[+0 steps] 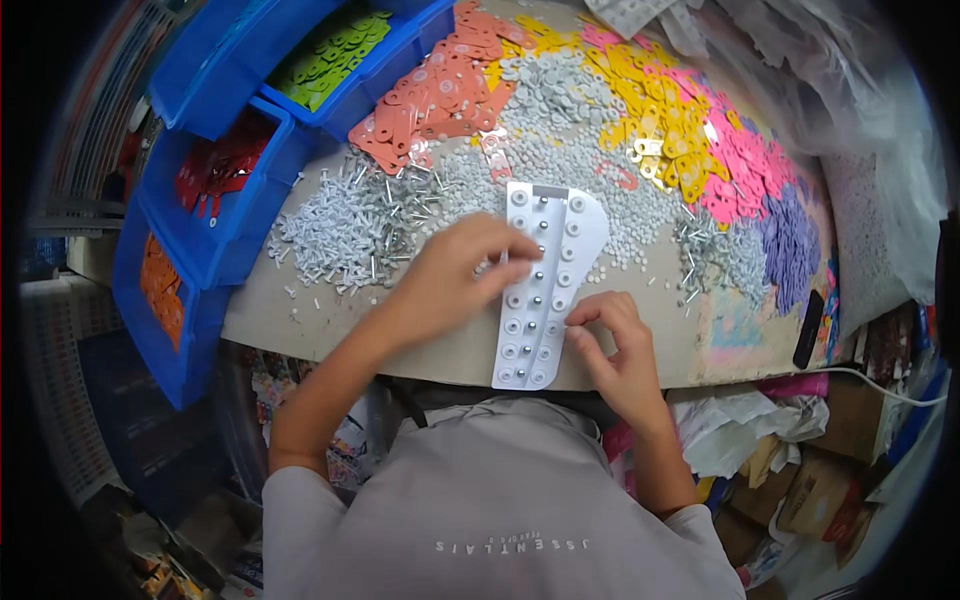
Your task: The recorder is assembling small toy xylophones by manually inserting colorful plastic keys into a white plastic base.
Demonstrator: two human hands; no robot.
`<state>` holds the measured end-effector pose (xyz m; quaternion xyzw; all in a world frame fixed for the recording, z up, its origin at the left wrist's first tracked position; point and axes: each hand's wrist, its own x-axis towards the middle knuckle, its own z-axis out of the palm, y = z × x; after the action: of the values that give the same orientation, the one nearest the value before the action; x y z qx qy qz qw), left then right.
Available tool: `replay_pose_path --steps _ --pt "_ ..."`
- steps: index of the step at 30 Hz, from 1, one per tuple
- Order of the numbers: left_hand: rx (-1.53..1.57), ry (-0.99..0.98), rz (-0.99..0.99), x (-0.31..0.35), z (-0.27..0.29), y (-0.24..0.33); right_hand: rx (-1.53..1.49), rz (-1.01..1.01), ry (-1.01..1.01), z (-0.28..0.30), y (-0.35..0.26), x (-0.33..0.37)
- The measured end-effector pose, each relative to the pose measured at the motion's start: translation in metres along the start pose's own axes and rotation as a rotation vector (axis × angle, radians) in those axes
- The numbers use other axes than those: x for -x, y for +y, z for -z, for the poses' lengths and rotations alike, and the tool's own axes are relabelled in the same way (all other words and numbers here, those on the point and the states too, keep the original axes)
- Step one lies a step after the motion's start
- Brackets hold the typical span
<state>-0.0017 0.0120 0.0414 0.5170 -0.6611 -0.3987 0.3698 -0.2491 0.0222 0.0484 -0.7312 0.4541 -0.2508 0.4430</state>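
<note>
A white plastic tray-like board (592, 225) lies lengthwise in front of me at the table's near edge. White round caps sit in a row along each of its sides, and small metal studs (537, 301) run down the middle groove. Over the board's left side, my left hand (460, 270) has thumb and forefinger pinched close together at the middle row. My right hand (622, 355) is curled at the board's right edge, its thumb and forefinger beside the right row of caps. Anything between the fingertips of either hand is too small to make out.
Loose white and metal rivets (335, 225) are heaped at left, grey caps (560, 90) behind the board. Salmon (440, 100), yellow (670, 130), pink (745, 170) and purple pieces (790, 250) lie around. Blue bins (215, 200) stand at left; a black phone-like object (809, 328) lies right.
</note>
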Motion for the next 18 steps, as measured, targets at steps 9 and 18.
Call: replay_pose_path --steps 9,18 --pt "0.006 0.001 0.035 0.056 -0.035 -0.012 0.034 0.001 -0.025 -0.014 0.006 0.002" --pt "-0.238 0.24 -0.186 0.071 -0.05 -0.02 0.354 0.319 0.17 -0.034 0.019 0.011"
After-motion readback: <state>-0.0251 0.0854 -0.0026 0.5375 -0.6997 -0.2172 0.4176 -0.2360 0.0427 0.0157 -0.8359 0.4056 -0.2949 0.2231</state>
